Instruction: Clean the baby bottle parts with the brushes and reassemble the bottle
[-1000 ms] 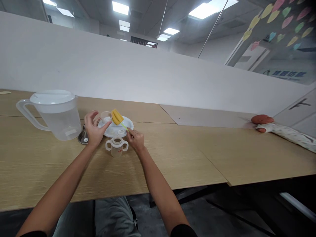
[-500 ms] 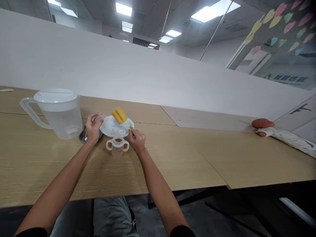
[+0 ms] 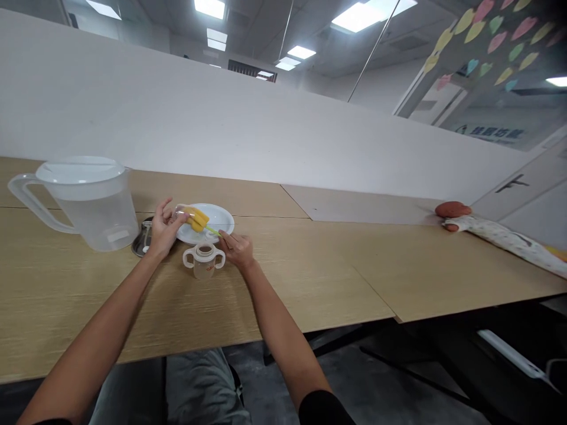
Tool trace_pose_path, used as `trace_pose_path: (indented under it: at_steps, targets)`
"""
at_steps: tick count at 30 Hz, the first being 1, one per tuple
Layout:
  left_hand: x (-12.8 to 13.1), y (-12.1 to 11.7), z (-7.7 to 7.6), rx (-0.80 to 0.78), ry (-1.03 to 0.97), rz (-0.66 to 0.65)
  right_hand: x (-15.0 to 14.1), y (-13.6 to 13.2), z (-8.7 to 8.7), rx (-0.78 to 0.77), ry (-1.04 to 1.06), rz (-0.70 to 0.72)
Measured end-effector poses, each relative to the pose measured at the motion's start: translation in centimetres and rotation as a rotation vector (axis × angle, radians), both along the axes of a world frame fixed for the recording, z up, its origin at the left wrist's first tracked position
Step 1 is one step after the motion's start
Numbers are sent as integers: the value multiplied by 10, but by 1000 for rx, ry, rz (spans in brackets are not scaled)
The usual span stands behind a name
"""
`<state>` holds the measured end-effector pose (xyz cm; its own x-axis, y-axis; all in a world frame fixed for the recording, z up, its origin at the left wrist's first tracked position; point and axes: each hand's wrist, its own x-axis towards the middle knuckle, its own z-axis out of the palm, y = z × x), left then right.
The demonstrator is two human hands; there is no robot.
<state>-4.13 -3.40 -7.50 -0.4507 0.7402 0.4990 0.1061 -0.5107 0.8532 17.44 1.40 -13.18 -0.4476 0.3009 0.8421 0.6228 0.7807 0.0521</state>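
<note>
My left hand (image 3: 164,230) is closed on a small clear plastic cap (image 3: 179,211), its rim turned to the right. In my right hand (image 3: 238,249) is the thin green handle of a yellow sponge brush (image 3: 198,219). The sponge head is partly inside the cap's opening. Both are above a white plate (image 3: 227,221), whose contents are mostly hidden. Just in front of the plate stands a clear two-handled baby cup (image 3: 204,265), upright with its top off.
A large clear pitcher (image 3: 95,206) with a white lid stands to the left. Beside it, partly behind my left hand, lies a metal dish (image 3: 140,243) with small items. A patterned cloth-like object (image 3: 500,236) rests at the far right, near a white partition (image 3: 266,136).
The yellow sponge head has moved left and down, from above the plate into the clear cap. My right hand moved left with it. The camera view has shifted slightly to the right.
</note>
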Motion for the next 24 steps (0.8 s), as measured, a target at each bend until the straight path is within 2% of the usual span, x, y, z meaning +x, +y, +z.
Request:
trace_pose_path:
  at_steps: [3, 6, 9, 11, 14, 16, 19, 24]
  targets:
    - [3, 2, -2, 17, 17, -24, -1, 1, -1, -33, -29, -17]
    - [6, 1, -2, -12, 47, -101, -1, 2, -1, -53, -37, -49]
    - [7, -2, -1, -1, 153, -124, -1, 3, 0, -48, -50, -48]
    - [8, -5, 0, 50, 297, -35, -1, 3, 0, -56, -70, -47]
    - [10, -12, 3, 96, 529, 168, -1, 2, 2, -83, -90, -70]
    - [12, -16, 5, 110, 618, 271, -1, 2, 2, -87, -87, -87]
    - [14, -19, 4, 130, 663, 342, -2, 0, 4, -81, -82, -105]
    - [12, -19, -2, 144, 661, 387, -4, -6, 8, -100, -69, -154]
